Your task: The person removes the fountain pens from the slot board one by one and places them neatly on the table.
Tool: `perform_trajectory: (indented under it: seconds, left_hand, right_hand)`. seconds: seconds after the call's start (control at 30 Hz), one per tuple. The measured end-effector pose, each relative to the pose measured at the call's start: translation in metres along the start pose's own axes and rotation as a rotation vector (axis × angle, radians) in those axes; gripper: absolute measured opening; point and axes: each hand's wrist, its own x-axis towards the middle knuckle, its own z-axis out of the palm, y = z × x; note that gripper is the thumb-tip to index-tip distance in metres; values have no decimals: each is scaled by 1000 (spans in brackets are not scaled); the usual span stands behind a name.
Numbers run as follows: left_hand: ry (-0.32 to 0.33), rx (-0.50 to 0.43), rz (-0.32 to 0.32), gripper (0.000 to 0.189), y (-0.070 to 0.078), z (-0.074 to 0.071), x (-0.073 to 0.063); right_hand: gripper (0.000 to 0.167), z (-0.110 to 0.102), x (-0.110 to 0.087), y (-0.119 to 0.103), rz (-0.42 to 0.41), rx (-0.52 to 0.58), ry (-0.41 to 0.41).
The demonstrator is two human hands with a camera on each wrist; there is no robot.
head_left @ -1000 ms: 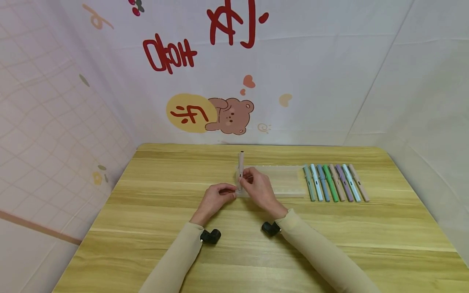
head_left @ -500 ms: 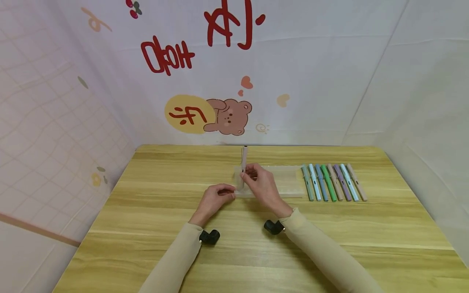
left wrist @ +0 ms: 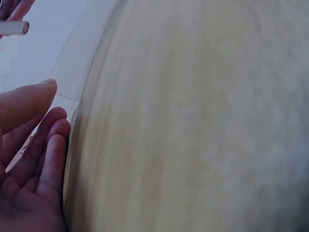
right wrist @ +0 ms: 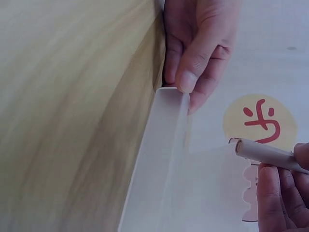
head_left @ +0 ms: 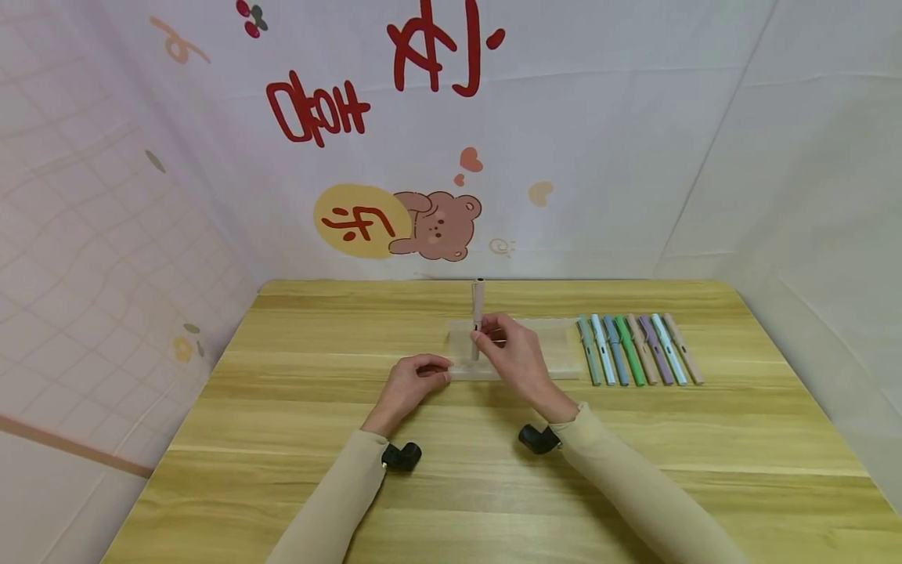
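Note:
A frosted, see-through plastic tray [head_left: 560, 348] lies flat on the table. My left hand [head_left: 412, 385] pinches its near left corner between thumb and fingers; in the right wrist view the thumb sits on the end of the tray's wall [right wrist: 157, 145]. My right hand [head_left: 520, 360] pinches a pale pinkish-grey capped pen [head_left: 478, 304] between thumb and fingers. The pen stands upright above the left part of the tray, clip towards the left. Its lower end [right wrist: 240, 147] shows in the right wrist view, apart from the tray wall.
To the tray's right lies a row of several capped pens: grey-green [head_left: 590, 352], light blue [head_left: 602, 350], blue, green [head_left: 629, 350], brownish, purple [head_left: 655, 350] and pinkish ones. A white printed cloth [head_left: 599, 157] hangs behind the wooden table [head_left: 317, 337].
My right hand has moved slightly right and up with the pen, lifting its lower end away from the tray's left end. My left hand stays at the corner.

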Motion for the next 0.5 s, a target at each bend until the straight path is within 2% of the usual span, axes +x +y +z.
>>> perform_trajectory:
  seconds: [0.5]
  left_hand:
    - [-6,-13,-15,19,0,0,0]
  right_hand:
    - [22,-23,-8,4,5,-1,17]
